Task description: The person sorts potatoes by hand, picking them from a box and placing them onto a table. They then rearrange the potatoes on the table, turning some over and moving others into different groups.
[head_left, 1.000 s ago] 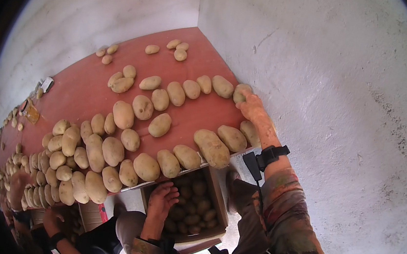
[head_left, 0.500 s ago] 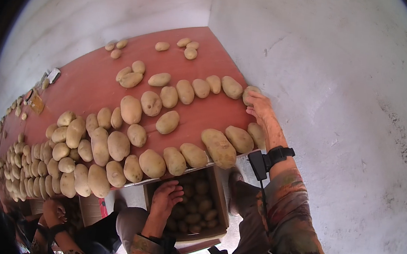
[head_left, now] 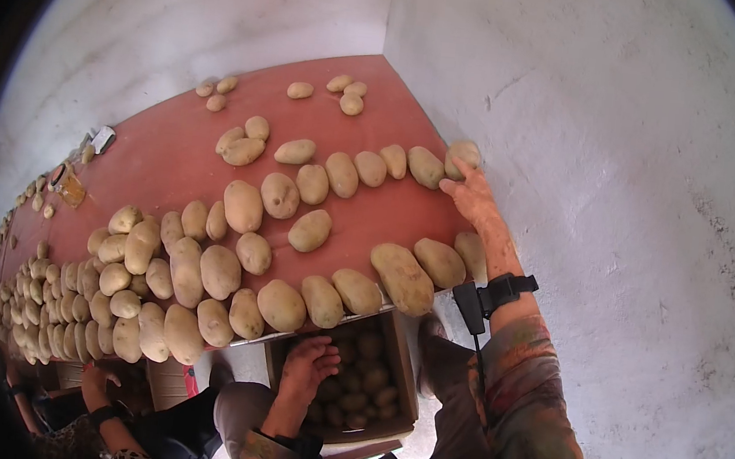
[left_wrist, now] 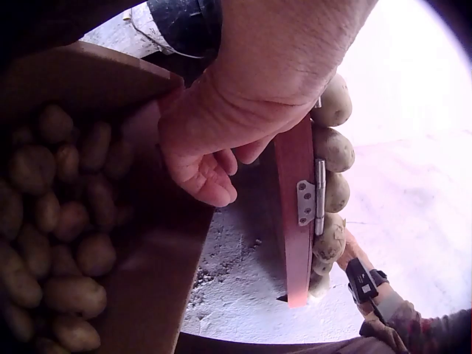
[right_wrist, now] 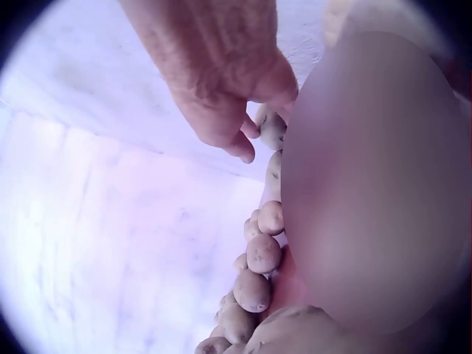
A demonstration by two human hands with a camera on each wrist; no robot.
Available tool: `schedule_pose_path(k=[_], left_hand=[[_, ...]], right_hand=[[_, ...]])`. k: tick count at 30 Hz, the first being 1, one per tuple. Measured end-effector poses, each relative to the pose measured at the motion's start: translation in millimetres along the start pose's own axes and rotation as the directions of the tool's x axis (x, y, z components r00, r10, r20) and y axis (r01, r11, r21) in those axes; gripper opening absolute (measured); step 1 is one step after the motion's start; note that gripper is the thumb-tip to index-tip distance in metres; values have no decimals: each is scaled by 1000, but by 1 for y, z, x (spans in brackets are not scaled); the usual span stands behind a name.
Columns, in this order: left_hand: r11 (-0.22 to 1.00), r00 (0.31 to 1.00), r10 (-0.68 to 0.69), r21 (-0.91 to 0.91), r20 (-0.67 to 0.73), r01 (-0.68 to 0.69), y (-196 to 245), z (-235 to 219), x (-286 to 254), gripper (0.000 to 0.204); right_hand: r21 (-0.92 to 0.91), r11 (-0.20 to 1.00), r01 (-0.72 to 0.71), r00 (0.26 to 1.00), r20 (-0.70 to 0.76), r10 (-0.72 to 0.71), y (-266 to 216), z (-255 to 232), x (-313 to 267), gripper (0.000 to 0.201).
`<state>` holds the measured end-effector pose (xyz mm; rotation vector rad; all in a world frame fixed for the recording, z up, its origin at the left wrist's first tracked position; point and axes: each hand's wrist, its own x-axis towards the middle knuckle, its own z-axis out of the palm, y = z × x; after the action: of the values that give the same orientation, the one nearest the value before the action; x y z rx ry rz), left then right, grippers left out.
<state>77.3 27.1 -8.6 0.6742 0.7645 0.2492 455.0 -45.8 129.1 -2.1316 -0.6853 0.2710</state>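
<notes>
My right hand (head_left: 475, 197) is at the right end of the upper row, its fingers spread beside the end potato (head_left: 462, 158) near the wall. In the right wrist view that hand (right_wrist: 225, 96) has its fingertips close to a potato (right_wrist: 271, 128); whether they touch it is unclear. Below the table's front edge my left hand (head_left: 304, 372) hangs over the box of potatoes, fingers loosely curled and holding nothing. The left wrist view shows the same hand (left_wrist: 221, 133) between the box wall (left_wrist: 158, 295) and the hinged table edge (left_wrist: 296, 221).
Rows of potatoes (head_left: 183, 332) run along the red table (head_left: 378, 124), packed densely at the left. Small groups lie further back, near an orange-labelled jar (head_left: 68, 186). A white wall (head_left: 617, 209) borders the right side. Another person's hand (head_left: 96, 385) is at lower left.
The right hand's fingers have loosened from around the end potato and drawn slightly back toward me. The left hand stays over the box. The head view has shifted slightly, and the other person's hands have moved.
</notes>
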Motion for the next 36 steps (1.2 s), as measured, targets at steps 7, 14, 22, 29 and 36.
schedule_pose_path(k=[7, 14, 22, 29, 36], left_hand=[[1000, 1000, -10, 8, 0, 10, 0, 4, -3, 27], [1000, 1000, -14, -5, -7, 14, 1, 2, -2, 26], [1000, 1000, -3, 9, 13, 3, -2, 5, 2, 25], [994, 1000, 16, 106, -23, -14, -19, -5, 11, 26], [987, 985, 57, 157, -163, -31, -44, -17, 5, 26]], right_hand=[[-282, 950, 131, 988, -45, -149, 2, 3, -2, 59], [-295, 953, 69, 994, 98, -41, 7, 0, 5, 59], [-31, 999, 25, 987, 157, -20, 14, -6, 0, 61], [-250, 913, 322, 947, 99, -307, -1, -11, 1, 51], [-90, 795, 600, 794, 182, -580, -97, -11, -70, 37]])
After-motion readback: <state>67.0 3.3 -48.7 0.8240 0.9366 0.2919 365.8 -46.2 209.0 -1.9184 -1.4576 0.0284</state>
